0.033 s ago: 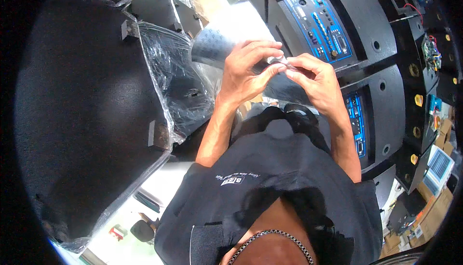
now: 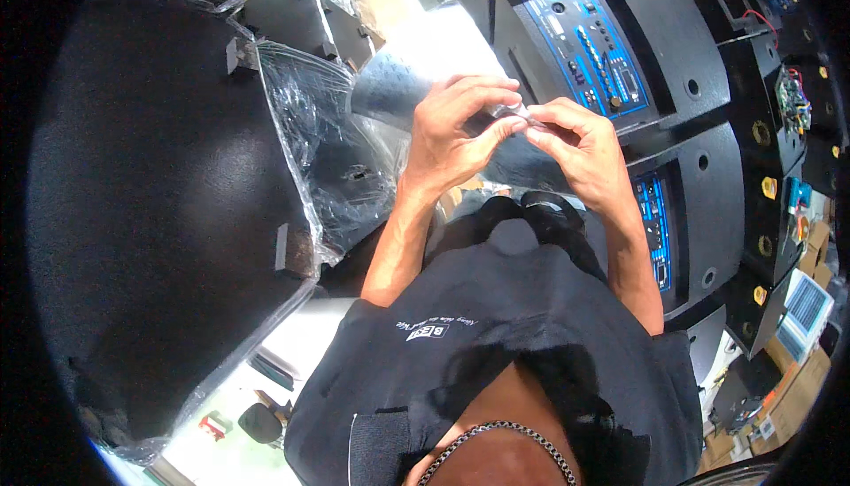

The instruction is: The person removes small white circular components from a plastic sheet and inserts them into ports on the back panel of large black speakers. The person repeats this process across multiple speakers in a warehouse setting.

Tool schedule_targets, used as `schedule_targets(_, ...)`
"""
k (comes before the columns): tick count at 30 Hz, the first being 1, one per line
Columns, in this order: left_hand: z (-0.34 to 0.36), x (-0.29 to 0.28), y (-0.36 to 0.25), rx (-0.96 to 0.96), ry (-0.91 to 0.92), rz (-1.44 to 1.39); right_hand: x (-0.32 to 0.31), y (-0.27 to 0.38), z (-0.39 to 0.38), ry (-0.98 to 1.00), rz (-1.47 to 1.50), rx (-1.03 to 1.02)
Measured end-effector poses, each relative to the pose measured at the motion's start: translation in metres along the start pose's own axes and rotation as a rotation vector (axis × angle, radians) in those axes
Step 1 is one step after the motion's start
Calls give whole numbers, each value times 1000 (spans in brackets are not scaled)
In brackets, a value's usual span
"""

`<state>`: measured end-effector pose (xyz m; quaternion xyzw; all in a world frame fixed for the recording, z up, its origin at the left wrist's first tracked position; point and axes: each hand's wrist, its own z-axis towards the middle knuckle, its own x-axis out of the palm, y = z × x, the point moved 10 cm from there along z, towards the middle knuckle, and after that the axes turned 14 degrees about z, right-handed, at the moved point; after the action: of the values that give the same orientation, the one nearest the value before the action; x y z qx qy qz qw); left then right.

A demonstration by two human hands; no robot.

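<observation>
My left hand [image 2: 456,127] and my right hand [image 2: 580,145] meet in front of my chest, fingertips close together. Between them is a small whitish, crumpled piece [image 2: 506,111] that looks like thin plastic. Left thumb and fingers close round it, while the right thumb and forefinger pinch its right end. What may lie inside it is hidden by the fingers. Behind and below the hands a curved, shiny grey sheet [image 2: 382,88] shows, bright with glare at its far side.
Large black cabinets [image 2: 159,194] edged with clear stretch film [image 2: 323,132] stand at left. On the right are black cabinets with a blue-edged control panel [image 2: 591,48]. Farther right lie a circuit board [image 2: 793,101], a laptop [image 2: 807,309] and cardboard boxes [image 2: 797,397].
Both hands stay nearly in place. The whitish piece between the fingers has shifted slightly and shows a little less bright. The view has moved a touch.
</observation>
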<state>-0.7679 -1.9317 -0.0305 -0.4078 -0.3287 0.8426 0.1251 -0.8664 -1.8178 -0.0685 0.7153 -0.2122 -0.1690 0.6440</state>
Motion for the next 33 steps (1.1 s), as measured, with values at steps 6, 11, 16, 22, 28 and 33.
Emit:
schedule_targets(6,30,0,28,-100,70,-58,3,1,40,-1,23,-51)
schedule_targets(11,65,13,70,-199,139,-143,-2,-2,91,13,67,-25)
schedule_targets(16,100,18,109,-352,206,-234,-3,-6,141,25,140,16)
schedule_targets(22,127,26,146,-461,187,-409,-6,2,185,20,188,8)
schedule_targets(28,173,39,144,-429,251,-470,-32,30,206,-72,74,-70)
schedule_targets(33,200,58,130,-348,320,-520,-58,35,203,-195,77,-120)
